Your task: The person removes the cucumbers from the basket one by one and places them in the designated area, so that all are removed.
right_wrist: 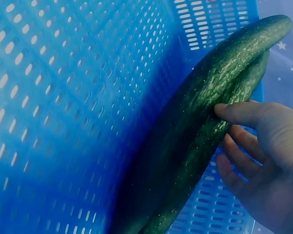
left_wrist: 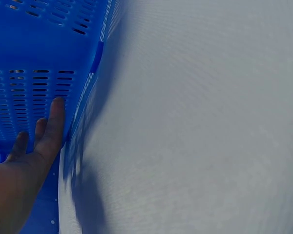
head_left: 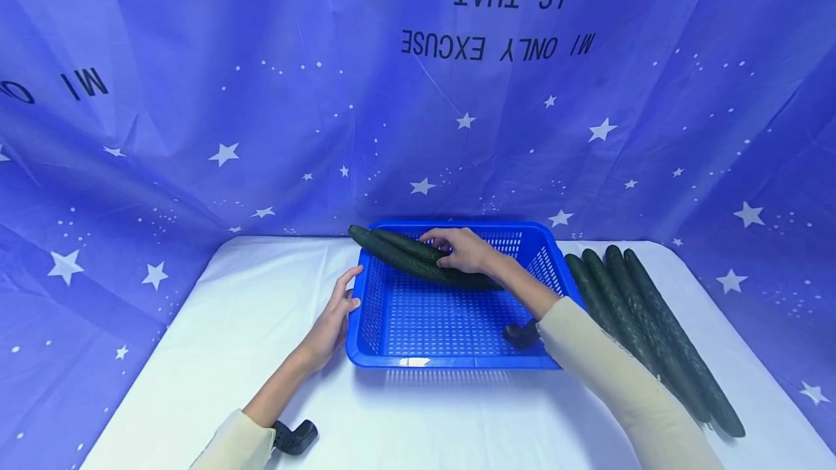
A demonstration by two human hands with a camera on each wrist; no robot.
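Two long dark green cucumbers lie side by side, slanting across the back of a blue plastic basket [head_left: 451, 362]. Their far-left ends rest over its back left rim. My right hand [head_left: 466, 251] reaches into the basket and holds the rear cucumber [right_wrist: 188, 183] between thumb and fingers. In the right wrist view the thumb tip presses where it meets the front cucumber [right_wrist: 161, 146]. At the basket's left side, my left hand [head_left: 329, 325] touches the outer wall with extended fingers, its thumb by the rim. The left wrist view shows those fingers [left_wrist: 53, 124] against the slotted wall.
Several more cucumbers [head_left: 643, 310] lie in a row on the white tablecloth [head_left: 261, 296], right of the basket. A blue curtain [head_left: 366, 107] with stars and lettering hangs behind the table and along both sides. Dark wrist devices [head_left: 295, 438] sit at the sleeves.
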